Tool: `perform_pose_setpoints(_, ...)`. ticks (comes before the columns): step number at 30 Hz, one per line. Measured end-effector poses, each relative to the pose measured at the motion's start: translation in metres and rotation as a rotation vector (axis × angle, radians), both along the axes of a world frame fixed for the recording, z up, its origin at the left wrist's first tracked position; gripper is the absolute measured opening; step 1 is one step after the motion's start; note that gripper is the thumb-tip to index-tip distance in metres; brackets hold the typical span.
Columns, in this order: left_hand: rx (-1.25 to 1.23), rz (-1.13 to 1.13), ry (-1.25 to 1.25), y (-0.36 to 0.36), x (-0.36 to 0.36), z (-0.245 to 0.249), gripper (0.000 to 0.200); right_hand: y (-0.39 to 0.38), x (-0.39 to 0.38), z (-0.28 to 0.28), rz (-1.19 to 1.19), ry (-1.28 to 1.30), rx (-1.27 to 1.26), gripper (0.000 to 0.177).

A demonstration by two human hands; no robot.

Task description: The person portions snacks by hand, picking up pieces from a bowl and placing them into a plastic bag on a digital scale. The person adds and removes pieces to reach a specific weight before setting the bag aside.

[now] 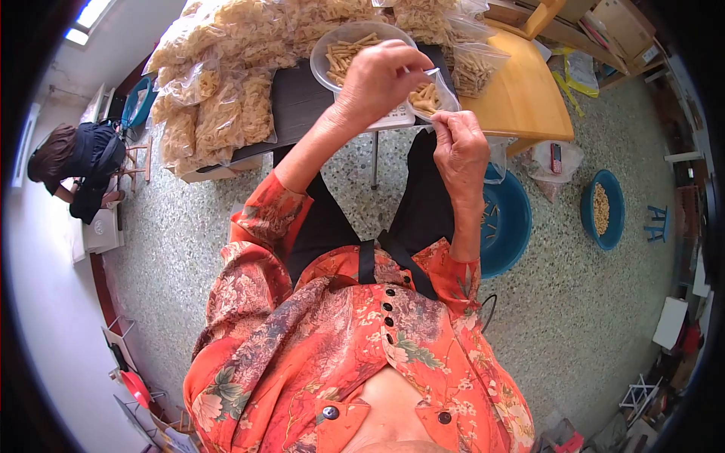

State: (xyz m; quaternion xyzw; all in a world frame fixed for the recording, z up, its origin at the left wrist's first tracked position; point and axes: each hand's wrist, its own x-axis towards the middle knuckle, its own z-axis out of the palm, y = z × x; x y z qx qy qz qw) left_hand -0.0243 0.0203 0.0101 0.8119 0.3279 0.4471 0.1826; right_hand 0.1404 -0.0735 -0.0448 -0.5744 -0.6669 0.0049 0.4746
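A small clear plastic bag [424, 98] with pale brown stick-shaped pieces in it lies between my hands. My right hand [461, 147] pinches its near edge between thumb and fingers. Above the bag's far edge, my left hand [381, 79] is closed with curled fingers; what they hold is hidden. Behind that hand, a round translucent bowl [321, 64] holds more sticks. The bowl appears to rest on a white device [396, 115] at the edge of the dark table [298, 102].
Filled bags [234, 109] are piled on the table. A wooden chair [525, 90] bears another bag of sticks. On the speckled floor are a large blue basin [512, 226] and a smaller blue basin [618, 211] with pieces. Another person [83, 158] is at the far left.
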Motion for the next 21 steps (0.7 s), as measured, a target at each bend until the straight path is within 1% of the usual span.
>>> perform_pose_setpoints(2, -0.007, 0.008, -0.058, 0.014, -0.011, 0.004, 0.011, 0.000, 0.001, 0.000, 0.001, 0.010, 0.006, 0.005)
perform_pose_setpoints(4, 0.020, 0.091, 0.016, 0.031, -0.027, 0.003, 0.010, 0.000, 0.001, 0.000, -0.025, -0.006, -0.016, 0.005)
perform_pose_setpoints(5, -0.018, 0.143, 0.077, 0.040, -0.035, 0.001, 0.010, 0.000, 0.001, 0.001, -0.024, -0.003, -0.015, 0.005)
perform_pose_setpoints(6, -0.017, 0.142, 0.080, 0.046, -0.042, 0.000, 0.010, 0.000, 0.001, 0.001, -0.019, -0.001, -0.010, 0.006)
perform_pose_setpoints(8, -0.078, 0.190, 0.273, 0.055, -0.053, -0.003, 0.013, 0.000, 0.001, 0.001, -0.018, 0.003, -0.006, 0.006)
perform_pose_setpoints(10, -0.094, 0.204, 0.323, 0.058, -0.055, -0.011, 0.013, 0.000, 0.001, 0.000, -0.011, 0.008, -0.005, 0.007)
perform_pose_setpoints(13, -0.129, 0.208, 0.560, 0.057, -0.052, -0.015, 0.012, 0.000, 0.002, 0.001, -0.016, -0.001, -0.005, 0.008)
perform_pose_setpoints(14, -0.130, 0.207, 0.559, 0.059, -0.052, -0.019, 0.012, 0.001, 0.002, 0.001, -0.016, -0.003, -0.006, 0.008)
perform_pose_setpoints(16, -0.049, 0.097, 0.616, 0.064, -0.051, -0.028, 0.014, 0.000, 0.003, 0.000, -0.020, -0.004, -0.026, 0.008)
perform_pose_setpoints(20, 0.025, 0.119, 0.701, 0.069, -0.045, -0.027, 0.017, 0.002, 0.003, 0.001, -0.019, -0.010, -0.022, 0.008)
perform_pose_setpoints(21, 0.082, 0.100, 0.735, 0.071, -0.044, -0.027, 0.017, 0.002, 0.002, 0.001, -0.013, -0.005, -0.017, 0.007)
